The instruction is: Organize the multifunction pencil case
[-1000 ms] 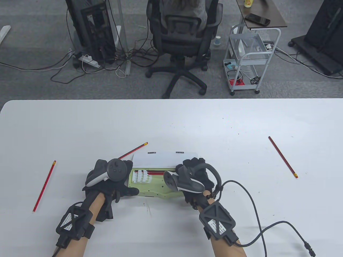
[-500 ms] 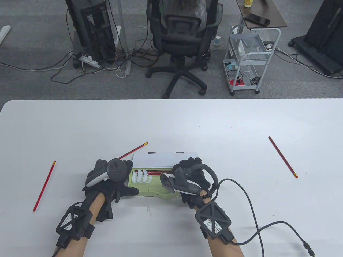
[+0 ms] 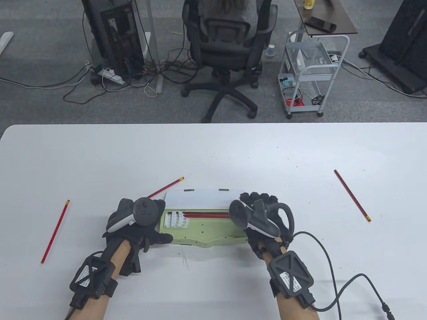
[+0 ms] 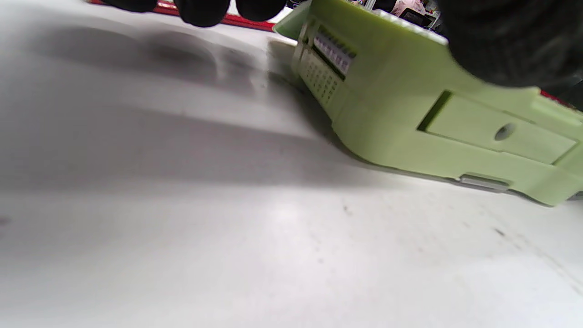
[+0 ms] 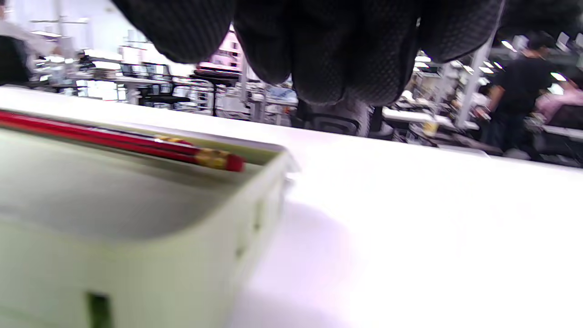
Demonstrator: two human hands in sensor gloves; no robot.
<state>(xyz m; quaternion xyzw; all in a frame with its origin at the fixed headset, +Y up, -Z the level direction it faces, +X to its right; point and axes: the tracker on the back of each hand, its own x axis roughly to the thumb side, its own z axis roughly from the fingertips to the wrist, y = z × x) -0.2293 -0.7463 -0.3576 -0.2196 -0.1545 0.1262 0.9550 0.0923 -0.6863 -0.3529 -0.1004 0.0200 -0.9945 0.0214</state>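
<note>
Step in hand, as judged: loading pencils into the open case. Two red pencils already lie along its far channel; three loose ones are out on the tabletop (image 3: 213,146), so the task looks partway done.

Left to right:

- Far-left pencil (image 3: 55,231) lies well apart from both hands, slanted, eraser end away from the person.
- Left hand (image 3: 140,230) rests at the left end of the pencil case (image 3: 203,231), thumb laid along its near-left corner. Left wrist view shows the green shell just beside the fingertips (image 4: 200,7), which sit on the tabletop near a red pencil. Whether the hand truly grips the case or only steadies it: cannot tell.
- Second loose pencil (image 3: 166,187) lies just behind the left hand, close by the case's white lid (image 3: 203,198), which stands open at the far side.
- Stowed pencils (image 3: 206,214) lie flat in the case, parallel to the lid hinge; right wrist view shows their eraser ends (image 5: 218,159) near the right end wall.
- Right hand (image 3: 263,216) sits at the case's right end, fingers curled, holding nothing that I can see. Whether it touches the case: cannot tell.
- Far-right pencil (image 3: 352,195) lies well apart, to the right of that hand.

Next move, as judged: the right hand reaches out to the far-right pencil and needs a fingertip pinch on a thin shaft lying flat. The left hand should steady the case meanwhile, so it does not slide.
</note>
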